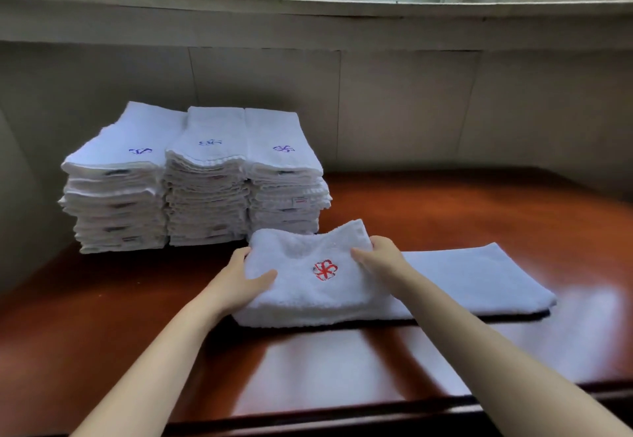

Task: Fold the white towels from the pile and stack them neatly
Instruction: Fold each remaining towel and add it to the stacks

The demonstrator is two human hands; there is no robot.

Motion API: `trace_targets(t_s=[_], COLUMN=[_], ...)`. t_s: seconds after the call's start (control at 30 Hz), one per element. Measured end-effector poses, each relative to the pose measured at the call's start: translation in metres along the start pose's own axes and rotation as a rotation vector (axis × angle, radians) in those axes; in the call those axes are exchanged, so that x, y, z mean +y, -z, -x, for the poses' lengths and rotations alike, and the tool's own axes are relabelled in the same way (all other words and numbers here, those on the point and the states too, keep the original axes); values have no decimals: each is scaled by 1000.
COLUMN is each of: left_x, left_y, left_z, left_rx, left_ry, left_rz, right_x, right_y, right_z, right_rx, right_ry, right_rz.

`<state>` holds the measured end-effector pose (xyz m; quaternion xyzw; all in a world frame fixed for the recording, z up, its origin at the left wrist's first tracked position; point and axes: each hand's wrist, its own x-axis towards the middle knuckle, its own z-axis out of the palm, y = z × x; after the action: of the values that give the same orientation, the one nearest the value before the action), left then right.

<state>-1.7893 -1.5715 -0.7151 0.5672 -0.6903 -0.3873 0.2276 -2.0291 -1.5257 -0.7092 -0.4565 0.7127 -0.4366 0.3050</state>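
Observation:
A white towel [455, 275] with a red flower emblem lies across the middle of the wooden table [342, 364], its left part folded over on itself. My left hand [239, 279] grips the left edge of the folded part, thumb on top. My right hand [376, 255] pinches the folded part's right edge. The fold's far edge is lifted slightly. Behind it, at the back left, stand three tall side-by-side stacks of folded white towels [205, 179] with blue emblems on top.
A grey wall and a window sill [308, 5] run behind the table. The table's front edge [342, 412] is close to me. Bare polished wood lies to the right of the stacks and in front of the towel.

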Motion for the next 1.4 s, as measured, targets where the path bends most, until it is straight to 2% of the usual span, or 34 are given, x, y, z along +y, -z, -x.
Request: trace_targets(t_s=[0.2,0.37,0.5,0.57,0.7,0.77,0.83,0.97,1.1,1.23,1.33,1.4], left_x=[12,18,28,30,36,34,21,-8,-8,-5,-2,0], left_y=[-14,-30,-48,-52,-22,4,27,43,35,19,6,-1], left_z=[-8,-13,-12,-13,-16,-19,-25,-31,-33,-27,-26,-28], left_rx=[37,-48,-182,-195,-122,-57,-28,-96,-116,-78,-63,-35], left_ry=[232,191,158,180,148,126,178,313,305,317,255,207], left_rz=[198,175,305,324,338,206,41,-257,-204,-46,-13,-30], right_x=[-13,3,39,51,51,45,39,25,16,9,11,20], right_y=[42,103,111,108,99,82,63,50,64,96,122,131], right_z=[-12,-17,-13,-10,-9,-3,3,4,0,-1,-4,-4], right_rx=[134,231,164,135,87,8,-86,-165,-83,60,208,259], right_ry=[64,13,-105,-151,-157,-114,-47,20,21,-20,-147,-278], right_rz=[92,289,581,621,438,306,189,81,51,-152,-217,-110])
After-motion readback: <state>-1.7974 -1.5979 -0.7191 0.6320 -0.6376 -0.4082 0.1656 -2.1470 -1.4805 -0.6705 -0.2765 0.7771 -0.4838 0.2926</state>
